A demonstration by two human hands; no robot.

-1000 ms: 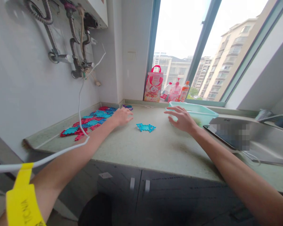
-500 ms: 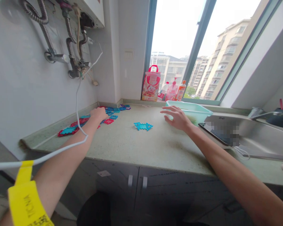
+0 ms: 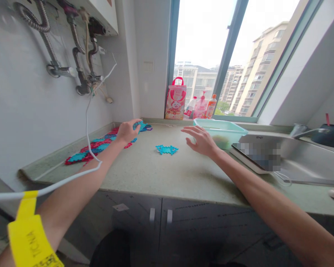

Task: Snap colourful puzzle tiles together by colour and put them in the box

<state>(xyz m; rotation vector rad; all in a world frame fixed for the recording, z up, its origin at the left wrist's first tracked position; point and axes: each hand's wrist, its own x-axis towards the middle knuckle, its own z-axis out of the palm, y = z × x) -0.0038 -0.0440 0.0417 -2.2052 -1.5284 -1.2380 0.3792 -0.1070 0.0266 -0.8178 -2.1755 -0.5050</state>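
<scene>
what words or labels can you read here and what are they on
"TICNA", or close to it, last letters unsure: yellow tag on the white cable.
Pink handled bag on the sill: print too small to read.
Three plastic bottles beside it: labels too small.
Flat grey device by the sink: screen blurred out.
Blue plastic toy piece in the left hand: no text.

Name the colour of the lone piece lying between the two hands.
The lone piece is turquoise blue; the head view shows it.

My desk (image 3: pixel 161 174): blue piece (image 3: pixel 167 149) between left hand (image 3: pixel 126 132) and right hand (image 3: pixel 200 141), coloured pieces (image 3: pixel 96 147) under the left, tub (image 3: pixel 228 130) beyond the right.
</scene>
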